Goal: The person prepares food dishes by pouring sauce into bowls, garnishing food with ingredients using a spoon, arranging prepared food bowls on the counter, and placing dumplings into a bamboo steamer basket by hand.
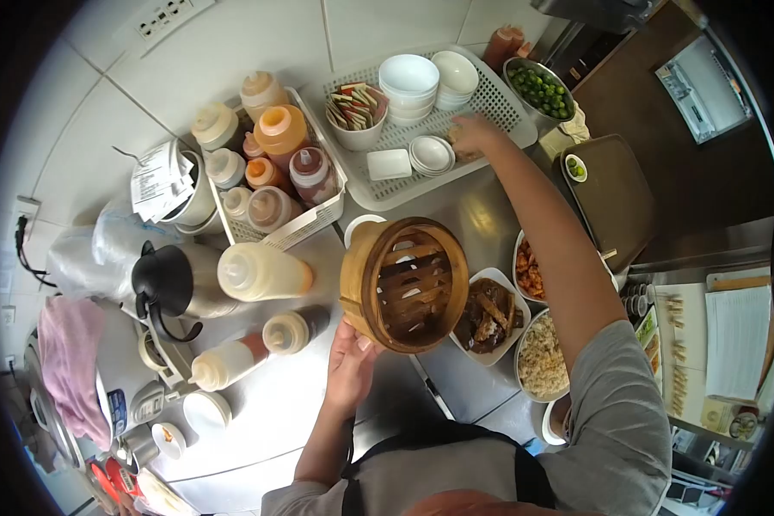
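A round bamboo steamer basket (355, 297) is held up over the metal counter, its slatted bottom showing. My left hand (351, 365) grips its lower left rim, thumb against the wood. My right hand (475, 138) reaches to the right part of a perforated white tray (370, 199), beside a small stack of white dishes (431, 155); its fingers are blurred, and whatever they touch cannot be made out. Behind the steamer's right side sits a white dish of dark braised food (488, 320). A bowl of rice (543, 361) stands right of that dish.
Sauce bottles fill a white basket (314, 225) at the left. More squeeze bottles (258, 272) and a black-topped jug (165, 282) stand near it. A bowl of green limes (539, 89) and a brown tray (615, 193) are at the right. White bowls (408, 76) stand at the back.
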Demonstrator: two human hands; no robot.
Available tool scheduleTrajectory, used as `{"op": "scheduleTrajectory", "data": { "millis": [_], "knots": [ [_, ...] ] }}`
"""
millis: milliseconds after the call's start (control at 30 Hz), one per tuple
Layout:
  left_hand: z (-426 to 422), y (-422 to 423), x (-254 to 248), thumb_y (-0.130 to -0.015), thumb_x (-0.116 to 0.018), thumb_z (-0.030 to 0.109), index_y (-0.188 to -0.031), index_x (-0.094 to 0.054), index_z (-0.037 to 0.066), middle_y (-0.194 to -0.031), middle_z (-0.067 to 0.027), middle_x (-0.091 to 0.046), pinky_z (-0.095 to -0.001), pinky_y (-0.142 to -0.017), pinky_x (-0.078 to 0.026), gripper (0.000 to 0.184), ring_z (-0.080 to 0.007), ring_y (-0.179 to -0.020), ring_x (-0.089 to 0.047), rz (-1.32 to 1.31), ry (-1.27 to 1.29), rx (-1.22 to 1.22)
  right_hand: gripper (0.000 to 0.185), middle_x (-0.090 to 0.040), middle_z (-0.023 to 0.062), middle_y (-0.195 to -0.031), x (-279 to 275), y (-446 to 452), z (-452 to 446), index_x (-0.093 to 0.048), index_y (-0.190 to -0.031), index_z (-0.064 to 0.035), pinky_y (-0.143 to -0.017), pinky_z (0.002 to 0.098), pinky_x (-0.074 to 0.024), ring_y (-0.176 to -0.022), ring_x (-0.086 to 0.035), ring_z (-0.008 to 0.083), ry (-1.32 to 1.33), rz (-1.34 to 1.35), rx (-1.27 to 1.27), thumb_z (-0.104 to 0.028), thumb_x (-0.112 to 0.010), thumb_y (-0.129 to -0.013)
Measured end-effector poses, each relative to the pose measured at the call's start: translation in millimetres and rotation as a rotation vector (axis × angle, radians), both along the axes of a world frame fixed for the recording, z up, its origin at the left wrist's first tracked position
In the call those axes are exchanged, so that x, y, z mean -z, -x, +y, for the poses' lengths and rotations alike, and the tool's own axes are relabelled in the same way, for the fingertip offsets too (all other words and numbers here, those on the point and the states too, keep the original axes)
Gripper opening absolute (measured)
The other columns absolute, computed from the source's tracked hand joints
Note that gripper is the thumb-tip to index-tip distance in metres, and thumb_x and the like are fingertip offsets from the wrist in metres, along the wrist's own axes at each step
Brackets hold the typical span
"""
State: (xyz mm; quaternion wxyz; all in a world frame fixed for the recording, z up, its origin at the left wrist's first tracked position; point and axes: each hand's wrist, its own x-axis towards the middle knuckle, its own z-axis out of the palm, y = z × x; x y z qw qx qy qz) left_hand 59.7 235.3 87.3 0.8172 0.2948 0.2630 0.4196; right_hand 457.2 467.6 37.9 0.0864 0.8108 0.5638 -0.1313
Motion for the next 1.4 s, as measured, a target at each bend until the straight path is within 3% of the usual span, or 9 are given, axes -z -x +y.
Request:
{"op": "scheduleTrajectory", "data": {
  "millis": [100,200,267,333,500,800,900,1133,1400],
  "knots": [
    [5.4,-7.6,12.1,-0.089,-0.055,0.023,-0.132,-0.036,0.006,-0.123,-0.0057,-0.051,-0.0368,-0.094,-0.040,0.049,-0.0169,-0.112,-0.050,-0.010,0.028,0.022,0.064,-0.049,0.0202,-0.128,1.1,-1.4,12.4,-0.054,-0.122,-0.0151,-0.092,0.0421,-0.0459,-0.117,-0.049,0.0348,0.278,-0.076,-0.200,-0.027,-0.068,-0.061],
    [7.9,-15.0,20.0,-0.089,-0.054,0.024,-0.131,-0.037,0.006,-0.122,-0.0055,-0.051,-0.0362,-0.093,-0.041,0.048,-0.0165,-0.110,-0.051,-0.029,0.046,0.050,0.053,-0.057,0.0160,-0.118,4.7,4.1,-1.4,-0.061,-0.112,-0.0125,-0.088,0.0404,-0.0488,-0.108,-0.055,0.0348,-0.081,-0.045,0.029,-0.029,-0.067,-0.061],
    [8.3,-17.6,23.4,-0.090,-0.053,0.024,-0.130,-0.038,0.006,-0.121,-0.0053,-0.052,-0.0358,-0.092,-0.041,0.046,-0.0162,-0.109,-0.051,-0.043,0.052,0.062,0.047,-0.060,0.0139,-0.108,-6.8,1.6,-3.7,-0.063,-0.105,-0.0107,-0.084,0.0418,-0.0504,-0.103,-0.057,0.0328,-0.012,-0.113,-0.175,-0.029,-0.069,-0.062],
    [8.0,-19.9,26.2,-0.090,-0.052,0.024,-0.129,-0.039,0.006,-0.120,-0.0051,-0.052,-0.0354,-0.091,-0.042,0.044,-0.0160,-0.108,-0.052,-0.056,0.056,0.065,0.041,-0.061,0.0121,-0.101,-3.3,-10.3,-1.0,-0.064,-0.101,-0.0099,-0.081,0.0435,-0.0515,-0.099,-0.058,0.0298,-0.050,0.099,-0.091,-0.027,-0.070,-0.064],
    [11.0,-24.9,25.4,-0.092,-0.050,0.023,-0.129,-0.039,0.006,-0.120,-0.0053,-0.052,-0.0362,-0.091,-0.042,0.042,-0.0162,-0.108,-0.052,-0.070,0.078,0.085,0.031,-0.058,0.0084,-0.105,-4.9,-62.6,1.3,-0.061,-0.098,-0.0102,-0.080,0.0469,-0.0513,-0.105,-0.054,0.0209,-0.107,1.247,0.672,-0.020,-0.072,-0.071],
    [24.8,-48.9,29.3,-0.095,-0.044,0.023,-0.130,-0.037,0.005,-0.125,-0.0090,-0.051,-0.0395,-0.091,-0.046,0.041,-0.0199,-0.109,-0.055,-0.099,0.084,0.079,0.031,-0.053,0.0103,-0.115,-44.4,-45.6,-15.0,-0.052,-0.110,-0.0067,-0.092,0.0390,-0.0477,-0.107,-0.054,0.0243,-0.379,2.187,0.202,-0.008,-0.058,-0.080],
    [42.4,-71.1,39.7,-0.095,-0.043,0.022,-0.129,-0.038,0.005,-0.123,-0.0098,-0.053,-0.0390,-0.089,-0.049,0.038,-0.0206,-0.106,-0.058,-0.126,0.055,0.076,0.039,-0.053,0.0139,-0.116,-28.7,-26.9,4.8,-0.049,-0.117,-0.0015,-0.094,0.0395,-0.0470,-0.109,-0.053,0.0289,-0.431,2.016,0.443,-0.003,-0.055,-0.079],
    [34.6,-64.6,29.7,-0.094,-0.044,0.023,-0.131,-0.038,0.007,-0.125,-0.0093,-0.053,-0.0391,-0.087,-0.050,0.041,-0.0213,-0.109,-0.057,-0.085,0.015,0.044,0.045,-0.048,0.0223,-0.117,7.8,-1.2,19.9,-0.040,-0.122,0.0073,-0.100,0.0481,-0.0438,-0.110,-0.052,0.0347,-0.435,2.123,0.778,0.005,-0.047,-0.078],
    [3.1,-14.3,25.2,-0.093,-0.046,0.028,-0.130,-0.038,0.006,-0.121,-0.0076,-0.054,-0.0405,-0.092,-0.046,0.044,-0.0188,-0.108,-0.055,0.031,0.121,0.052,0.046,-0.045,0.0222,-0.122,-57.7,-0.2,-22.1,-0.037,-0.123,0.0090,-0.101,0.0491,-0.0427,-0.114,-0.049,0.0346,-0.539,2.257,0.513,0.005,-0.048,-0.079]
  ]
}}
